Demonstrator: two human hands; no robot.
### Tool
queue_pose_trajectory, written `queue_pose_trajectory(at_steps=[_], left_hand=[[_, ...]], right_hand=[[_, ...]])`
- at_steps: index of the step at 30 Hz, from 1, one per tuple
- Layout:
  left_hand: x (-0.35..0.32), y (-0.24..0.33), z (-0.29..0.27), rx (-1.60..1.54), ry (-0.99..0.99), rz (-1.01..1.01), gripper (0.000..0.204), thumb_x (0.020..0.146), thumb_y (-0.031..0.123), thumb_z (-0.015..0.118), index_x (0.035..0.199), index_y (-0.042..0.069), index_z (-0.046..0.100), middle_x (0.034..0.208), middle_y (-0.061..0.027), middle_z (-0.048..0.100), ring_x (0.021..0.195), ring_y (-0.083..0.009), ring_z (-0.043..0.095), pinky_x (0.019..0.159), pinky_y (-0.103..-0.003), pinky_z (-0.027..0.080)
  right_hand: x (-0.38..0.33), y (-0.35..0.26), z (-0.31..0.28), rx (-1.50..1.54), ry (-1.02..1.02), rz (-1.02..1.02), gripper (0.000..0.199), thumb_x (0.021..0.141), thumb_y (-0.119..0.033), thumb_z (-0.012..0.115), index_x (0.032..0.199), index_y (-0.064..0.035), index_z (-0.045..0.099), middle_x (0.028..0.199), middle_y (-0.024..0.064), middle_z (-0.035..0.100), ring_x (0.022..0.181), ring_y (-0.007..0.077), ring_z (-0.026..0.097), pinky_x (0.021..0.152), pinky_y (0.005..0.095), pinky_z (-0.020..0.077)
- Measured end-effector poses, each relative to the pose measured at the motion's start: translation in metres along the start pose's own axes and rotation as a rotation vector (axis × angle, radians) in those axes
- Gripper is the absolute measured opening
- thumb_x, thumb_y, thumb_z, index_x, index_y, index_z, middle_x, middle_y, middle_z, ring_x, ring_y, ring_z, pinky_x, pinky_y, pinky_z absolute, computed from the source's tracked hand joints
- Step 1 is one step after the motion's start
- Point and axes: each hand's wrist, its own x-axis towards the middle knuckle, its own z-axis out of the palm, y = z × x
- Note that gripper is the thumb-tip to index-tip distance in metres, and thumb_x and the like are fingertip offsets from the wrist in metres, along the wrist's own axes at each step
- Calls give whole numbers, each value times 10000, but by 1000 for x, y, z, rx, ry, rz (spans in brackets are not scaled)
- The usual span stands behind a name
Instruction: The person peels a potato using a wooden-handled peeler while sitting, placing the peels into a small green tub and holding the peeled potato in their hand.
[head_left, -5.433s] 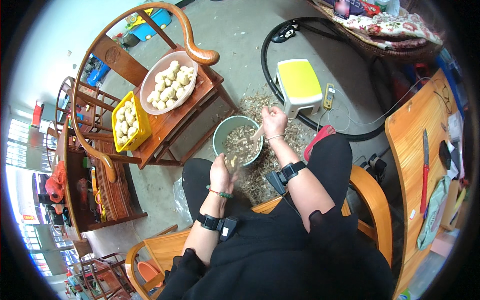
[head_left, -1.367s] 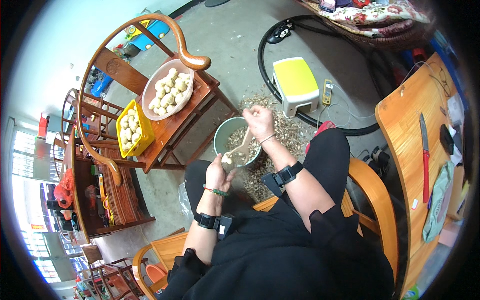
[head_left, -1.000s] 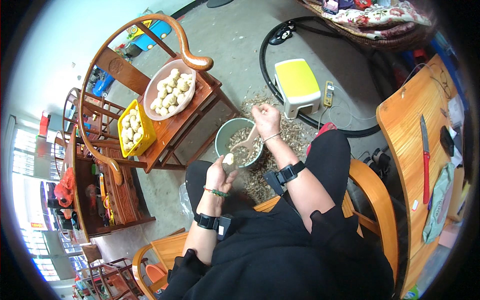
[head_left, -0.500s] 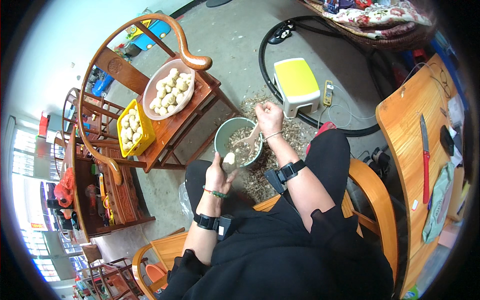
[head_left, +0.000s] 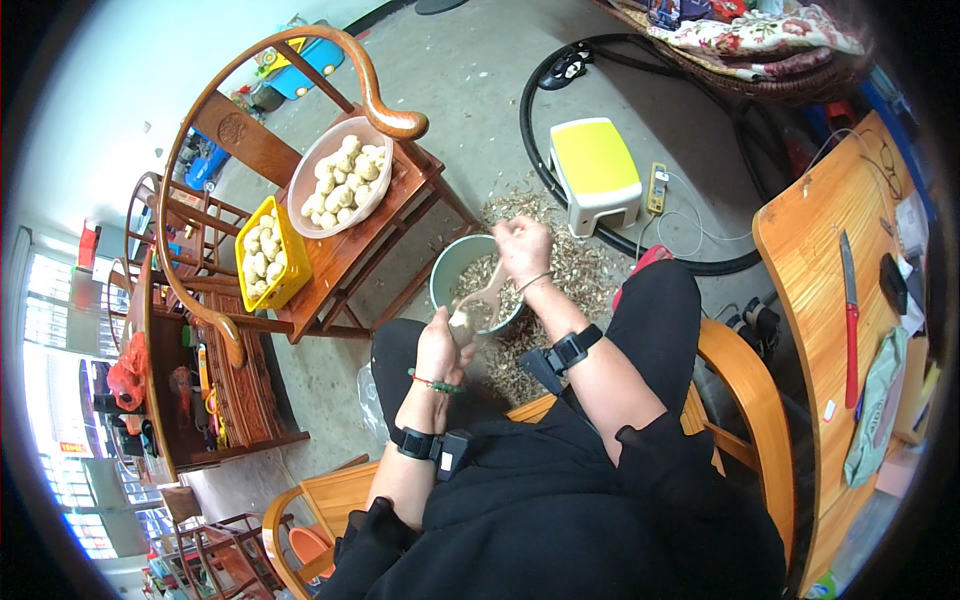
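Observation:
My left hand (head_left: 437, 350) is closed round a small tuber (head_left: 460, 322), its pale peeled flesh showing at the top. In my right hand (head_left: 524, 248) is a tan Y-shaped peeler (head_left: 490, 293), its forked head against or very close to the tuber. Both hands are over the near side of a pale green bucket (head_left: 447, 268) that holds brown peelings. Pale peeled tubers fill a pinkish bowl (head_left: 301, 190) and a yellow basket (head_left: 289, 291) to the left. My fingers hide part of the held tuber.
The bowl and basket stand on a wooden armchair (head_left: 345, 258). Peelings (head_left: 585, 275) litter the floor round the bucket. A white stool with a lime top (head_left: 595, 155) and a black hose (head_left: 527, 115) lie beyond. At right, a wooden table (head_left: 800, 240) carries a red-handled knife (head_left: 851, 335).
My right hand has drawn nearer and slightly left, bringing the peeler from above the bucket to the tuber. My left hand has barely moved and still grips the tuber.

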Motion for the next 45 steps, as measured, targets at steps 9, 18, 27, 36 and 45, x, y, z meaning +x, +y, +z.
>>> queue_pose_trajectory(at_steps=[9, 18, 27, 36, 45], left_hand=[[-8, 13, 27, -54, 151, -16, 303, 960, 312, 338, 909, 51, 483, 659, -77, 509, 403, -152, 392, 321, -224, 241], [-5, 8, 5, -53, -67, -94, 444, 956, 437, 304, 943, 34, 491, 699, -91, 531, 447, -141, 413, 337, -204, 238], [2, 8, 9, -107, -69, -74, 446, 927, 492, 343, 914, 84, 523, 679, -54, 497, 470, -144, 410, 351, -215, 229], [-5, 7, 18, -77, -22, -68, 339, 933, 362, 307, 785, 110, 477, 551, -9, 385, 416, -116, 336, 360, -228, 217], [-5, 3, 16, 61, 56, 46, 358, 931, 358, 290, 769, 94, 468, 549, -24, 400, 422, -118, 347, 372, -234, 240]], right_hand=[[-6, -2, 6, 341, -224, 226, 235, 729, -197, 648, 591, -18, 584, 488, 66, 551, 437, 112, 488, 451, 290, 405], [16, 7, -15, 64, 28, 161, 244, 742, -174, 644, 582, -15, 551, 476, 94, 527, 427, 153, 504, 447, 309, 403], [-3, -7, -1, 296, -102, 209, 240, 748, -187, 652, 593, -19, 577, 496, 47, 544, 448, 106, 490, 458, 284, 405], [1, 23, 6, 88, 11, 137, 196, 738, -155, 646, 604, -21, 596, 484, 103, 546, 433, 172, 526, 457, 305, 418], [-15, -12, 9, 306, -186, 211, 258, 747, -198, 651, 585, -11, 578, 483, 60, 551, 448, 98, 510, 442, 284, 407]])
